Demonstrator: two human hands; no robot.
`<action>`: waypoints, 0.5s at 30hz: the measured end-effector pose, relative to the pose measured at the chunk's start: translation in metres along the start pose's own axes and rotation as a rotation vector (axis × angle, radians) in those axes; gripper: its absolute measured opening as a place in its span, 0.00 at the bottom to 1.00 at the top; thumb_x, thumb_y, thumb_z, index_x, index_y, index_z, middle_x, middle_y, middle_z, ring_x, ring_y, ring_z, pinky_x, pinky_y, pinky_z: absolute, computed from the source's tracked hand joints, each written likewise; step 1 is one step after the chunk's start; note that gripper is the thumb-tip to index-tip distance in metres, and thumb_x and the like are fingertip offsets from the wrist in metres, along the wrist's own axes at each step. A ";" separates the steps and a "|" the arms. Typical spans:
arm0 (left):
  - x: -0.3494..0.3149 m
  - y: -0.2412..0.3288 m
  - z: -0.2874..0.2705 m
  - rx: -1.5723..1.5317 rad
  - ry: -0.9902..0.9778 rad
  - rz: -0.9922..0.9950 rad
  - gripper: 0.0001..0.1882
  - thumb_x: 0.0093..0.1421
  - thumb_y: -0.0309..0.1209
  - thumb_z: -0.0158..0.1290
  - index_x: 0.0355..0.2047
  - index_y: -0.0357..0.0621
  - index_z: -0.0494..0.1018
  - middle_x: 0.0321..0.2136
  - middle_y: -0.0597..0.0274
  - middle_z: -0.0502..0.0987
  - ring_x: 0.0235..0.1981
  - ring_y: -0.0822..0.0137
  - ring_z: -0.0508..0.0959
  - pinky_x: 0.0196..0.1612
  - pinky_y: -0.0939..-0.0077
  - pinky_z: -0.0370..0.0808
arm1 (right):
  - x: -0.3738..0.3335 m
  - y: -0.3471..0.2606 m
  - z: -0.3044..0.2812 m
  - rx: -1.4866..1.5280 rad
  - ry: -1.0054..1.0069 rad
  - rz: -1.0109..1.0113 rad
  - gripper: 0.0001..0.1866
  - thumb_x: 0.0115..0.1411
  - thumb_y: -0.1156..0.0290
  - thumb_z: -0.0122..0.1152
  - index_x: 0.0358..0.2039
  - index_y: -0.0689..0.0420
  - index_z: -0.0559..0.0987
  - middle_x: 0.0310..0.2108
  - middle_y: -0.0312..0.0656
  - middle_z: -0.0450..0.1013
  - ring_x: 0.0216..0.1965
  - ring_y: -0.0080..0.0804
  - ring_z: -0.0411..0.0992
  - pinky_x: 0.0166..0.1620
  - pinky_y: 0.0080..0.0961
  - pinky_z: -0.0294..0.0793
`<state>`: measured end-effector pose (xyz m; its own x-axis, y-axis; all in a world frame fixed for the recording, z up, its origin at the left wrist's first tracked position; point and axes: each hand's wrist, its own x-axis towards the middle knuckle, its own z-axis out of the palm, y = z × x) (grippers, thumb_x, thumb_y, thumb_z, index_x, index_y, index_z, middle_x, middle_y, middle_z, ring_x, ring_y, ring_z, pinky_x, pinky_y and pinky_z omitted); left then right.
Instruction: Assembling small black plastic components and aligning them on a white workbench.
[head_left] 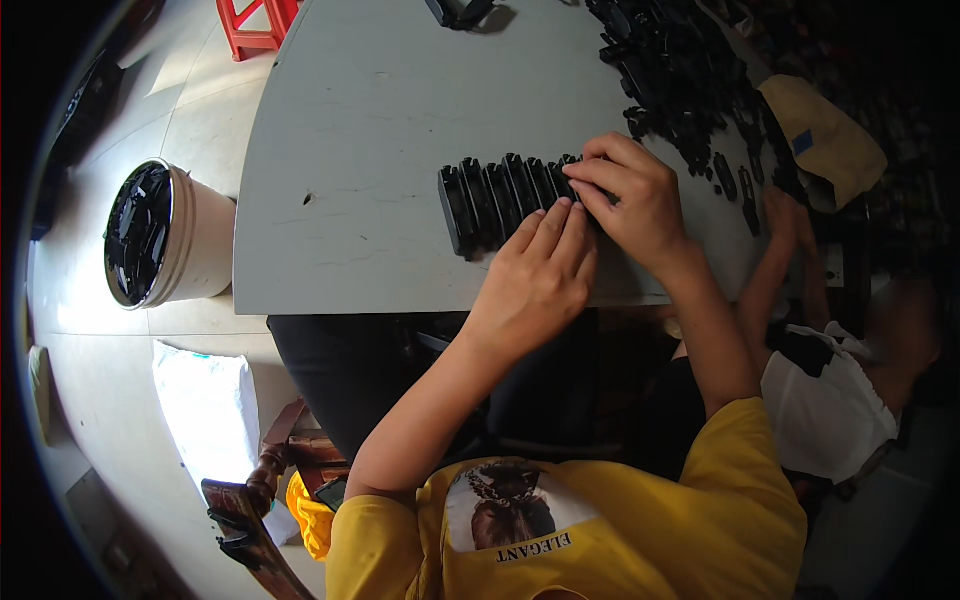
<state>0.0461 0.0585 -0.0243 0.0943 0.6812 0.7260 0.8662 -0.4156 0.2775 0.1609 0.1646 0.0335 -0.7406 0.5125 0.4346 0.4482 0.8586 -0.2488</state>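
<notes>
A row of long black plastic parts point(492, 202) stands side by side on the grey table in front of me. My left hand point(540, 265) lies with outstretched fingers over the near ends of the parts at the row's right side. At the far right end of the row, my right hand point(630, 190) pinches a black part between thumb and fingers. Most of that part is hidden by both hands, so its full shape does not show.
A heap of loose black parts point(680, 70) covers the table's right side. Another person's hand point(785, 215) is near it, beside a tan bag point(825, 140). Left on the floor are a white bucket point(205, 235) of black pieces, a white sack point(210, 410) and a red stool point(255, 35).
</notes>
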 end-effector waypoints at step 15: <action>0.000 0.003 -0.005 -0.039 -0.082 0.008 0.11 0.52 0.26 0.52 0.35 0.33 0.77 0.44 0.46 0.76 0.49 0.54 0.76 0.52 0.62 0.74 | 0.004 -0.008 -0.011 -0.115 -0.261 -0.048 0.05 0.60 0.75 0.54 0.29 0.62 0.76 0.26 0.39 0.71 0.30 0.36 0.73 0.31 0.30 0.72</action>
<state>0.0458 0.0541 -0.0205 0.1425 0.7244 0.6745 0.8456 -0.4433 0.2974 0.1599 0.1594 0.0471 -0.8597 0.4691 0.2022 0.4521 0.8829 -0.1267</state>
